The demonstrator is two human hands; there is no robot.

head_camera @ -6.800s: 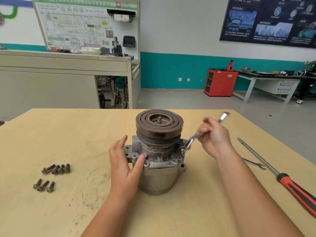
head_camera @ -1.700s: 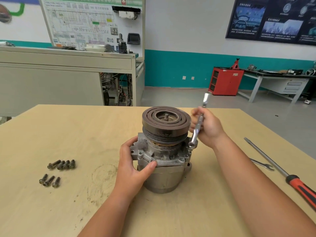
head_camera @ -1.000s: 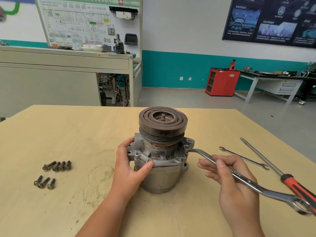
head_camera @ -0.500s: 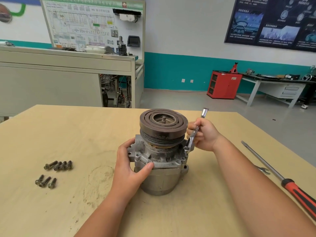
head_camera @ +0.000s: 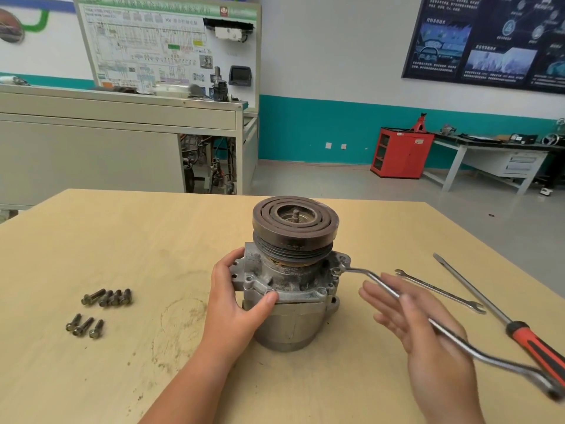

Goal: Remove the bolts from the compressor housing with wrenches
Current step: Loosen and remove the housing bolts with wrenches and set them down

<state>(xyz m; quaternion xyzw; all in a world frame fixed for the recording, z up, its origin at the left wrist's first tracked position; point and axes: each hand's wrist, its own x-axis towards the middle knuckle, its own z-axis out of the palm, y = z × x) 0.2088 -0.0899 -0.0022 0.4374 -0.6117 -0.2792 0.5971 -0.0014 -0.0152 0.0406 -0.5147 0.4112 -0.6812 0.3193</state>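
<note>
Right hand (head_camera: 428,338): fingers (head_camera: 371,293) straight and spread, no fist. The wrench (head_camera: 382,283) shank lies across them, and the thumb seems to rest on it; a loose guiding contact, not a clamp. Judgement: the bolt is already broken free, so light pushes are enough to spin the shank quickly.

The wrench's ring end sits on a bolt (head_camera: 336,271) at the right flange of the compressor housing (head_camera: 293,286). The shank runs out toward the near right, its far end blurred.

Left hand (head_camera: 235,304): wraps the housing's left flange, thumb across the front edge. It probably counters the wrench torque so the body does not turn on the table (head_camera: 122,240).

The housing stands upright at the table's middle, pulley (head_camera: 295,221) on top. Seven loose bolts (head_camera: 107,296) lie well to the left in two clusters, presumably parked clear of the work. A spare wrench (head_camera: 440,290) and a screwdriver (head_camera: 519,328) lie to the right.

Versus half a second ago: the right hand was then closed round the shank, which pointed up and away behind the pulley. Now the shank has swung round toward the person and the hand has opened. The left-hand grip and the loose-bolt count are unchanged.
</note>
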